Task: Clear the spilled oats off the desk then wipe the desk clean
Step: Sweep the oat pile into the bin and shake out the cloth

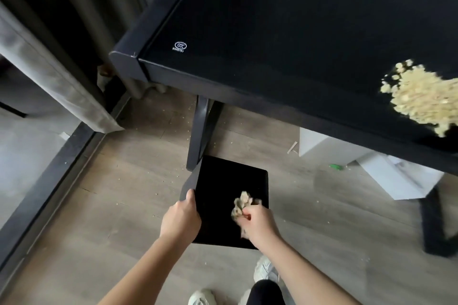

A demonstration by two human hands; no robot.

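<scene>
The desk top is uniform black, with a small white printed mark near one corner; the oats are pale yellow-beige. The bin is black. The floor shows grey-brown wood-grain planks, the curtain is grey, the shoes are off-white.

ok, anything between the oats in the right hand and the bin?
Nothing visible. The right hand holds the oat clump directly over the open black bin; the left hand grips the bin's left rim, clear of the drop.
</scene>
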